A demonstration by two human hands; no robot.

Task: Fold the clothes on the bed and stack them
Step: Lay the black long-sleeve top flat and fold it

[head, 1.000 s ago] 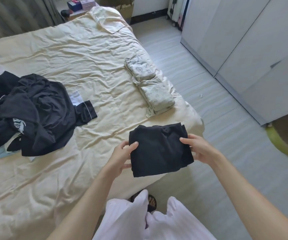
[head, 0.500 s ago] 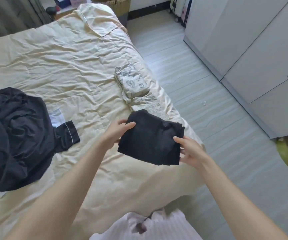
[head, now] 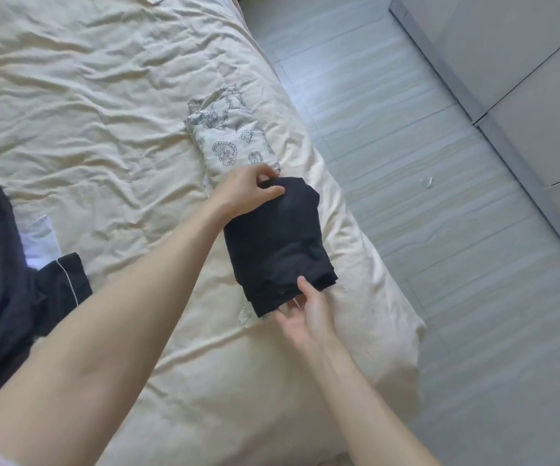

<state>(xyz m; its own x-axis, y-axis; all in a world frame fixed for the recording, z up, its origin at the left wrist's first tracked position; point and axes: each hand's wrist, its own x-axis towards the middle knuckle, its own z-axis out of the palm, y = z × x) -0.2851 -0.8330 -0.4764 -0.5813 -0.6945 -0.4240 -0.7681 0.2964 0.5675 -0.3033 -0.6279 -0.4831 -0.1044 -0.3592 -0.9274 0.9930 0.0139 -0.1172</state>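
Folded black garment (head: 276, 243) lies near the bed's (head: 110, 105) right edge, over the near end of the patterned folded clothes (head: 229, 139). The left hand (head: 245, 191) pinches its far corner; the right hand (head: 308, 314) holds the near edge, thumb on top. To set it well, I'd square its edges over the piece beneath, then flatten it before letting go. Unfolded dark clothes (head: 6, 284) wait at the left edge. No readable writing shows

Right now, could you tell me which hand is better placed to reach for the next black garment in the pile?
The left hand, probably. The unfolded black pile lies at the left of the bed, on that hand's side. The right hand sits at the folded black garment, by the bed's right edge, and would have to cross over.
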